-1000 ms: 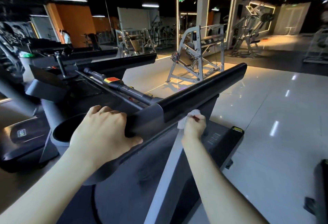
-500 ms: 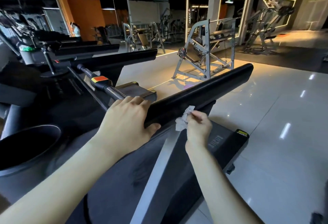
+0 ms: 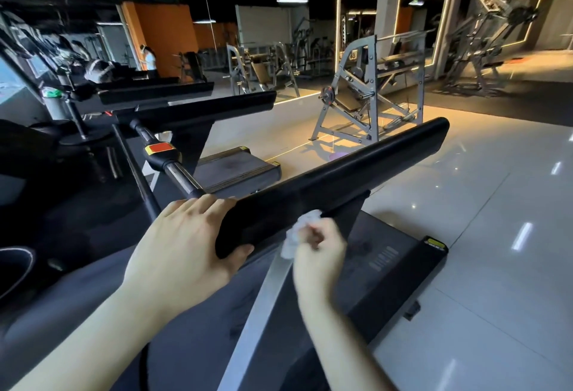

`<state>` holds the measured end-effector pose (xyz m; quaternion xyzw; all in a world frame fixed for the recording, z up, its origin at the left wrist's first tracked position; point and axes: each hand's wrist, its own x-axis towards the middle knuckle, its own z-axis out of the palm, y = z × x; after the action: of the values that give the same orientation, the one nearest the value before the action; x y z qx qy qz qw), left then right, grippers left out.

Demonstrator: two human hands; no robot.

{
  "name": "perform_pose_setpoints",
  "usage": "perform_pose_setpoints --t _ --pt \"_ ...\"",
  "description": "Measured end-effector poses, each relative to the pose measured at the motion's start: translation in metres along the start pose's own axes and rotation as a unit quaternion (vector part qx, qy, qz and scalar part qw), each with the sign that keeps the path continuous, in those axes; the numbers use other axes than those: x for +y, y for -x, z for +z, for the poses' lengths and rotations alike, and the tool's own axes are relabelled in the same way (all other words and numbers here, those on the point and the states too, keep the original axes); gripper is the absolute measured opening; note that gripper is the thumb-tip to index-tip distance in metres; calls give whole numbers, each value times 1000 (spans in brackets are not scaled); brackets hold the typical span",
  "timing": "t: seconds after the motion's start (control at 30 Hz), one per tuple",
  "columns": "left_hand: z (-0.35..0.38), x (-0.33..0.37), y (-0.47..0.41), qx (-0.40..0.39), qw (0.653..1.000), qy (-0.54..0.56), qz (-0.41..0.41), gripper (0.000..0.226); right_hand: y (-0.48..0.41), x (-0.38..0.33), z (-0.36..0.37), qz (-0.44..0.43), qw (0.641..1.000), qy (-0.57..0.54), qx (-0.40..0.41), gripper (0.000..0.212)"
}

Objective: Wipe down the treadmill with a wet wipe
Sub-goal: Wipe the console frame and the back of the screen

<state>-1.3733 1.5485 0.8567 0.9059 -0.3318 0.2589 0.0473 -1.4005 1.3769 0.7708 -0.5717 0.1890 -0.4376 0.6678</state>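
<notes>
Head view: our right hand [image 3: 319,245] pinches the crumpled wipe [image 3: 299,229] against the lower edge of the rail [image 3: 356,170]. Our left hand [image 3: 186,245] clasps the rail's near end, fingers over the top and thumb beneath. A second ago it sat on the console corner, so we judge wiping has moved onto this rail. The cup well [image 3: 14,269] at left is too dark to show any contents.

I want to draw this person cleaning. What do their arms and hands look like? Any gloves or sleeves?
No gloves and no sleeves show. The left hand and right hand are bare. The left arm and right arm are bare too, right to the picture's edge. I see no ring, watch or bracelet. The right hand is blurred, so tiny details there are unclear.
</notes>
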Motion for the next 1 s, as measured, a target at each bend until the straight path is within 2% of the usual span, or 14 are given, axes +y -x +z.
perform_pose_setpoints --t 0.07,0.1,0.17,0.3,0.37,0.47,0.57,0.63,0.73,0.83,0.93,1.0 --pt "-1 1 1 -2 1000 5 -4 62 21 2 4 -44 996 6 -74 20" --pt "-2 1 1 -3 1000 6 -8 63 17 3 2 -66 994 23 -85 24" --pt "-3 2 2 -5 1000 4 -10 64 -15 9 -2 -94 993 52 -54 25" --pt "0 2 4 -6 1000 -5 -6 68 -93 -5 -16 -70 992 84 70 16" --pt "0 3 5 -2 1000 -5 -4 68 -94 -20 -11 -95 986 107 81 12" --pt "0 4 5 4 1000 -11 8 68 -37 -25 13 -200 969 141 -18 10" --pt "0 2 5 14 1000 -13 18 64 -1 -30 22 -342 911 167 -157 11" --pt "1 1 5 16 999 -17 23 67 -25 -35 15 -382 878 215 -193 14" --pt "0 1 4 16 999 -27 24 71 -93 -41 1 -342 858 357 -142 18" --pt "0 4 3 10 999 -36 20 72 -153 -51 -14 -229 830 496 -114 22" --pt "0 3 4 5 999 -36 20 71 -145 -60 -4 -207 802 552 -97 19" --pt "-1 3 5 7 999 -32 21 70 -104 -60 12 -244 807 520 -138 25"
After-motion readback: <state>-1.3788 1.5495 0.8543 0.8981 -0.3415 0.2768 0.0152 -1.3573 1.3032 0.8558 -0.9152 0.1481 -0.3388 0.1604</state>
